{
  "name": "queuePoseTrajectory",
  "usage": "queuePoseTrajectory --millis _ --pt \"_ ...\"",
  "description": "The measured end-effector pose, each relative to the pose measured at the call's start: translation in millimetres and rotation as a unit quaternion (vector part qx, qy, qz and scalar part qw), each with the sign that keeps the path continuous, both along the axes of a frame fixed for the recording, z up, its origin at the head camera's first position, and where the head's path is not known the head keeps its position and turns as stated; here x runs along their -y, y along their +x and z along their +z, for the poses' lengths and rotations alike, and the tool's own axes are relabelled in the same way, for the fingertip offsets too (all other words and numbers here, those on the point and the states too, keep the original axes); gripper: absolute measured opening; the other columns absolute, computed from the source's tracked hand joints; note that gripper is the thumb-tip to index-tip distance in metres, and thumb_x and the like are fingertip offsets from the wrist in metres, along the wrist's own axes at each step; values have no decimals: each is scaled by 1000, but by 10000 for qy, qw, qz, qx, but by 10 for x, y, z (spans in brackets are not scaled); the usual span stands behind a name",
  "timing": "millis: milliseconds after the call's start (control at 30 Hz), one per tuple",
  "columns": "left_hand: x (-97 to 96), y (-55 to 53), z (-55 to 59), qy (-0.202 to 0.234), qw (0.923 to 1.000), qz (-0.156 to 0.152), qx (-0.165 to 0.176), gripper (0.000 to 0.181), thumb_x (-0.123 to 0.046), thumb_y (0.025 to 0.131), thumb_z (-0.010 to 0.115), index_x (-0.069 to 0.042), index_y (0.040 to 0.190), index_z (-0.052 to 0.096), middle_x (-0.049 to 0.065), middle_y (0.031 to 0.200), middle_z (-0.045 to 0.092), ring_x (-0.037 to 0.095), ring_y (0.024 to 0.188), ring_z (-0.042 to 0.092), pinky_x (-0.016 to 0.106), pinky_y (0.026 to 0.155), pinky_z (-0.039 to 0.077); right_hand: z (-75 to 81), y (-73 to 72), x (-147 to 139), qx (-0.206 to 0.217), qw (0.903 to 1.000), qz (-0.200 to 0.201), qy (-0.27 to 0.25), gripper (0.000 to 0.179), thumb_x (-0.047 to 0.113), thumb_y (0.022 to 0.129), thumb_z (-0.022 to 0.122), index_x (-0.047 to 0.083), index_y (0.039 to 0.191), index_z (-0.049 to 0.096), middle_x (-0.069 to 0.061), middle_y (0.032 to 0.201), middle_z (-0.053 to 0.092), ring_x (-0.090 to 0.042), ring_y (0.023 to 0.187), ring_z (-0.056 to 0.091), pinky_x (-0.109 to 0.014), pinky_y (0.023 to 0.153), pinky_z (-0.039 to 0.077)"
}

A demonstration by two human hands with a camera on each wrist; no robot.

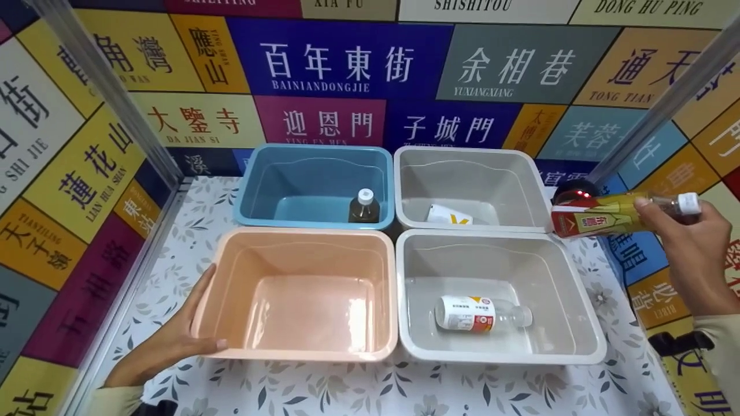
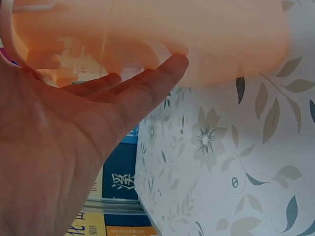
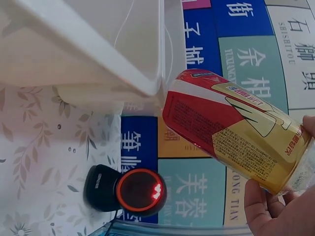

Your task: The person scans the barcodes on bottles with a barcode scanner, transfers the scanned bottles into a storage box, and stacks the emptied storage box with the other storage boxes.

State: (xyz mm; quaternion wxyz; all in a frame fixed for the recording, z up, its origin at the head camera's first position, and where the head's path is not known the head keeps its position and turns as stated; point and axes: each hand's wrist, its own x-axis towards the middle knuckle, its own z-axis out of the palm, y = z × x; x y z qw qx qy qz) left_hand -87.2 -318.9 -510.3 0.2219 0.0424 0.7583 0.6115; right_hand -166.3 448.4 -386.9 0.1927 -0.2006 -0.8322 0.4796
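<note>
My right hand point(image 1: 696, 248) grips a plastic bottle point(image 1: 601, 214) with a red and yellow label and a white cap. The bottle lies nearly level, its base toward the grey basins. In the right wrist view, fingers and thumb pinch the bottle point(image 3: 241, 130) near its clear neck end. My left hand point(image 1: 173, 332) rests against the left side of the peach basin point(image 1: 300, 352), thumb on the front rim. The left wrist view shows straight fingers point(image 2: 147, 93) touching that basin's outer wall. A black barcode scanner point(image 1: 578, 190), lit red, stands behind the held bottle.
A white-labelled bottle point(image 1: 465, 314) lies in the front grey basin point(image 1: 503, 357). Behind it, the back grey basin point(image 1: 535, 173) holds a white item with a yellow mark point(image 1: 450, 215). A dark bottle point(image 1: 364, 208) stands in the blue basin point(image 1: 247, 190). Sign-printed walls point(image 1: 341, 58) enclose the table.
</note>
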Motion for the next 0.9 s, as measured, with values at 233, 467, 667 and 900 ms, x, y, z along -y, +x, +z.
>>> queuePoseTrajectory --millis 233,467,667,900 --pt "-8 2 13 163 9997 77 165 117 -12 84 77 -59 155 -3 0 168 -1 42 132 40 53 103 41 76 -30 120 -64 9993 355 63 58 33 97 69 11 146 47 4 131 52 -18 123 48 -42 117 32" --pt "-22 5 0 281 9993 123 199 116 -11 84 76 -59 155 -1 3 168 1 45 128 42 47 96 48 139 -108 192 -252 9978 606 79 42 29 94 72 12 129 54 5 118 56 -14 112 54 -21 102 45" --pt "-8 8 -1 294 9995 38 76 116 -9 84 76 -57 156 -2 2 168 -1 44 129 41 45 99 44 172 -161 266 -628 9927 946 -400 37 21 91 77 6 119 59 -2 111 60 -14 105 58 -10 85 49" --pt "-11 -6 -17 172 9998 60 99 116 -12 84 76 -59 155 -2 -2 168 -5 42 132 39 48 102 40 212 -169 332 -519 9889 1226 -657 37 22 91 77 6 119 59 -1 111 61 -16 103 57 -9 82 49"
